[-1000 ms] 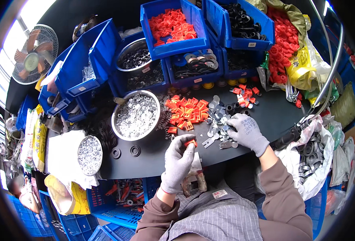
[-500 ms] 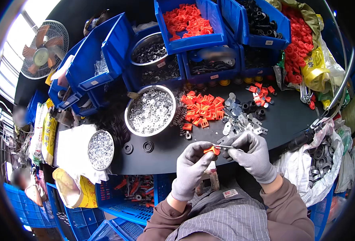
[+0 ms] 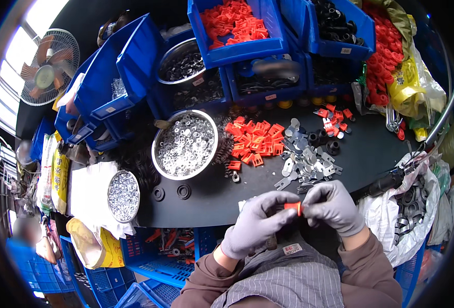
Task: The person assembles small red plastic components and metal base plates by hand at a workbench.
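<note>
A worker's gloved left hand [image 3: 258,223] and right hand [image 3: 334,208] are pinching one orange clip [image 3: 292,207] together above the tabletop [image 3: 211,197] edge; heaps of orange clips [image 3: 252,141] and metal tabs [image 3: 306,164] are waiting unassembled.

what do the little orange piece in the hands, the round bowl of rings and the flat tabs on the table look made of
The orange piece, pinched between the left hand and right hand, looks like moulded plastic: one even, matte colour. The round bowl seems steel, with a bright reflective rim, and the rings in it look like shiny metal washers. The flat tabs appear to be stamped sheet metal, thin, grey and glinting.
</note>
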### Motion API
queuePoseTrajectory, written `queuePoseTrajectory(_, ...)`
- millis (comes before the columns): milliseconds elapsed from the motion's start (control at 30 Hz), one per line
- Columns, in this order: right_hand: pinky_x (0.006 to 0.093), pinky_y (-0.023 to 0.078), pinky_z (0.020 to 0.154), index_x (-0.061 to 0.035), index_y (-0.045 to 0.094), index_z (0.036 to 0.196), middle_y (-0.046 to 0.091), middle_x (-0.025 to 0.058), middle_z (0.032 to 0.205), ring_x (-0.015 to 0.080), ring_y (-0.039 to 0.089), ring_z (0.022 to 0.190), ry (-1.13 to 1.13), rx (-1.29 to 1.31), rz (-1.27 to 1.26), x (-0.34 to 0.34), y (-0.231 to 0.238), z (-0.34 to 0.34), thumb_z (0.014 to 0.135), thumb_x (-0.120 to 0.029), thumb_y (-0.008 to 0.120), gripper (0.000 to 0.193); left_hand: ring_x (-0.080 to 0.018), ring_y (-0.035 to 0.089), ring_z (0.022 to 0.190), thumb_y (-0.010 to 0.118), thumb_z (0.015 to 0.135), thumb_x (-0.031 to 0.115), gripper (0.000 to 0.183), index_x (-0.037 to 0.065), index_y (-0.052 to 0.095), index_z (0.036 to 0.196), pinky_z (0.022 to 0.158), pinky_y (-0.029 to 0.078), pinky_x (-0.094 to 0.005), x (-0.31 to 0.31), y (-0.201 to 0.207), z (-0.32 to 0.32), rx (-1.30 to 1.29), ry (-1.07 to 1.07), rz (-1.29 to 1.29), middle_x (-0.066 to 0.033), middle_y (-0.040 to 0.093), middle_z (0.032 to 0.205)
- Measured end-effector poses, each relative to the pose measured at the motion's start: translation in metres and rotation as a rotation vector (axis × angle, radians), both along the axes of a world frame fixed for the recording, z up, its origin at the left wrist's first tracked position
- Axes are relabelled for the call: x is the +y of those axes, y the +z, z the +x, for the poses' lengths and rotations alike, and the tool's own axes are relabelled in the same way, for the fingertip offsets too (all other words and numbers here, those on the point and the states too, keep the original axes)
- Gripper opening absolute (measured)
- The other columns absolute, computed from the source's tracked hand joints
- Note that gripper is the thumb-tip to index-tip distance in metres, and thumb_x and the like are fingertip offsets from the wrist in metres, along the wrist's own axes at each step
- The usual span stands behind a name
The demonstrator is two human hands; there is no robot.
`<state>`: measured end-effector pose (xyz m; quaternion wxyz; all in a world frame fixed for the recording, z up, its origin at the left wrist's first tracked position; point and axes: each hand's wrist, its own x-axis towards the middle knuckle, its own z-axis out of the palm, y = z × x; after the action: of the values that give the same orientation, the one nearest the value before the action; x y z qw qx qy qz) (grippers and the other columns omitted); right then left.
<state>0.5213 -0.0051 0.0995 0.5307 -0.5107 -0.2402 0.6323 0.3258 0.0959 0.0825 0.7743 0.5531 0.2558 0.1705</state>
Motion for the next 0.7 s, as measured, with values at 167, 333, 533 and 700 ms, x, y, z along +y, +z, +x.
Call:
queuePoseTrajectory(167, 0.0202, 0.046, 0.049, -0.0006, 0.065, 0.082, 0.064, 0.0019, 0.068, 0.0055, 0.057, 0.054, -0.504, -0.462, 0.159, 0.062, -0.033, 0.063, 0.088, -0.016, 0.074, 0.019, -0.0300, 0.062, 0.092, 0.081, 0.076, 0.037, 0.051, 0.001, 0.062, 0.106, 0.078, 0.051, -0.0404, 0.058, -0.033, 0.035, 0.647, 0.279, 1.173, -0.0161, 0.060, 0.099)
queuePoseTrajectory(333, 0.0298, 0.053, 0.063, 0.0027, 0.069, 0.100, 0.070, 0.0083, 0.076, 0.0143, 0.066, 0.066, -0.527, -1.053, 0.017, 0.095, -0.062, 0.141, 0.087, -0.020, 0.072, 0.026, -0.0294, 0.061, 0.092, 0.074, 0.080, 0.034, 0.031, 0.008, 0.062, 0.093, 0.074, 0.052, -0.0424, 0.075, -0.062, 0.042, 0.896, 0.318, 1.382, -0.0122, 0.060, 0.096)
queuePoseTrajectory(533, 0.0406, 0.052, 0.077, -0.0096, 0.069, 0.105, 0.064, 0.0135, 0.094, 0.0286, 0.066, 0.088, -0.019, -1.500, -0.104, 0.049, -0.036, 0.062, 0.081, -0.030, 0.072, 0.031, -0.0308, 0.061, 0.088, 0.067, 0.085, 0.020, 0.019, 0.007, 0.065, 0.099, 0.073, 0.050, -0.0420, 0.077, -0.070, 0.031, 0.680, 0.439, 1.414, -0.0130, 0.059, 0.094)
queuePoseTrajectory(700, 0.0402, 0.053, 0.077, -0.0117, 0.068, 0.097, 0.063, 0.0136, 0.094, 0.0312, 0.066, 0.087, -0.044, -1.546, -0.014, 0.043, -0.059, 0.055, 0.081, -0.029, 0.072, 0.024, -0.0325, 0.065, 0.089, 0.065, 0.087, 0.002, 0.014, 0.002, 0.064, 0.102, 0.078, 0.053, -0.0358, 0.057, -0.044, 0.027, 0.313, 0.538, 1.122, -0.0156, 0.065, 0.100)
